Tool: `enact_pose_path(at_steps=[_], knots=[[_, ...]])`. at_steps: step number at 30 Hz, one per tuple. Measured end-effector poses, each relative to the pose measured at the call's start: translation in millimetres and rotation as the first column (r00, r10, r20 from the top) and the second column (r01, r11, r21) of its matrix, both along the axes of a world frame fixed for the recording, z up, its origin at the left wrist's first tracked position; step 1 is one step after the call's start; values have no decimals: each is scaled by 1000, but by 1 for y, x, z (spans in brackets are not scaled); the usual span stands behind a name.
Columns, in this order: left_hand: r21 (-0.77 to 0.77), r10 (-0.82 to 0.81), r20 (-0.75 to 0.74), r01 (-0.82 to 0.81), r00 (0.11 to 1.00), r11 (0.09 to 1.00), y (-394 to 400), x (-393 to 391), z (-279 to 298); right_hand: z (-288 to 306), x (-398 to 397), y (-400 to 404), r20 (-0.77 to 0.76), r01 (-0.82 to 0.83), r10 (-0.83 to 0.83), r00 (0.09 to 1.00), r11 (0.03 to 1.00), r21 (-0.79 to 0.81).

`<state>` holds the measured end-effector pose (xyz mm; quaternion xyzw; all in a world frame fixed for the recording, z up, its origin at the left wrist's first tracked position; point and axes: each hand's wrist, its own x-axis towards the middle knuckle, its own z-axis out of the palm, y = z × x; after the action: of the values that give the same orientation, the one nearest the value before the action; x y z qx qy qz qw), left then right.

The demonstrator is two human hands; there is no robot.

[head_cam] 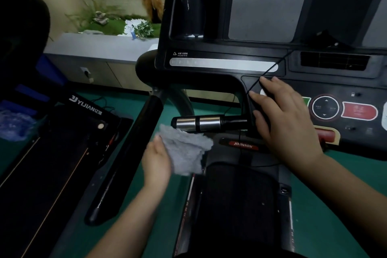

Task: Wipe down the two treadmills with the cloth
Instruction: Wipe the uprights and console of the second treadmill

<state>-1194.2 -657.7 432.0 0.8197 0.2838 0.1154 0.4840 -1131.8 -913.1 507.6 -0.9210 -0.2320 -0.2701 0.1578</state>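
The person stands at the big treadmill (240, 205), the one with the red name tag. The left hand (156, 161) holds the gray cloth (184, 148). The palm faces up and the cloth lies over it, so the fingers are hidden. I cannot tell how tight they curl, but the cloth sits bunched in the hand. The cloth is just under the shiny silver handle (198, 123) and may be touching its bottom side.

The right hand (280, 117) lies flat on the control panel (345, 88), fingers straight, holding nothing. Its fingertips are at a thin black cord (270, 71) that runs across the panel.

I think the job now is wiping the silver handle of this treadmill. Next, the cloth needs to rub along and around the handle, then go up to the panel. The right hand should move out of the way, and the cord should not get pulled.

The other treadmill (52, 153) is on the left, well apart from the cloth. It looks like it still needs a turn.
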Motion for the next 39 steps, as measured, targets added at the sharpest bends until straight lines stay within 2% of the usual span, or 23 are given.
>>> enact_pose_path(at_steps=[2,3,4,6,7,9,14,20,22,26,28,29,31,33,35,37,39], knots=[[-237,-61,-79,40,995,971,-27,-17,-6,0,0,1,4,0,0,1000,1000,0],[-389,-78,-76,42,994,920,-40,-19,-5,0,0,1,5,-1,1,1000,1000,0],[-559,-53,-43,20,998,829,-51,-18,1,0,0,1,6,-1,1,1000,1000,-1],[-823,50,38,3,998,568,-69,-4,20,0,0,1,4,1,-1,1000,1000,-5],[-886,86,73,25,994,464,-77,4,30,0,0,1,2,2,-2,1000,1000,-7],[-929,121,107,56,987,366,-91,13,42,0,0,0,5,2,-2,1000,1000,-12],[-935,132,22,-26,991,355,-103,9,47,-1,0,0,14,0,0,1000,1000,-18],[-892,389,79,-109,918,439,-59,6,49,-1,0,0,19,-8,8,1000,1000,-9],[-898,361,54,-113,931,426,-68,12,50,-1,-1,0,22,-4,4,1000,1000,-5],[-939,253,-4,-90,968,331,-108,14,57,0,-1,-1,14,-12,12,1000,1000,2],[-926,296,-4,-115,955,359,-112,10,56,0,-1,-2,-1,-26,26,1000,1000,6],[-901,323,14,-127,946,414,-109,6,55,-1,0,-2,-6,-36,36,999,999,12],[-779,354,85,-159,932,606,-99,-6,56,0,1,-4,-20,-56,57,998,997,46],[-537,343,209,-186,916,823,-89,-17,67,1,0,-5,-43,-79,85,995,990,121],[-227,247,314,-180,917,957,-78,-16,82,5,-1,-7,-59,-93,109,992,970,226],[84,54,323,-85,945,993,-66,-5,85,11,-1,-9,-49,-92,112,993,948,306],[440,-144,146,66,979,895,-62,7,75,20,3,-10,-3,-101,108,994,934,342]])
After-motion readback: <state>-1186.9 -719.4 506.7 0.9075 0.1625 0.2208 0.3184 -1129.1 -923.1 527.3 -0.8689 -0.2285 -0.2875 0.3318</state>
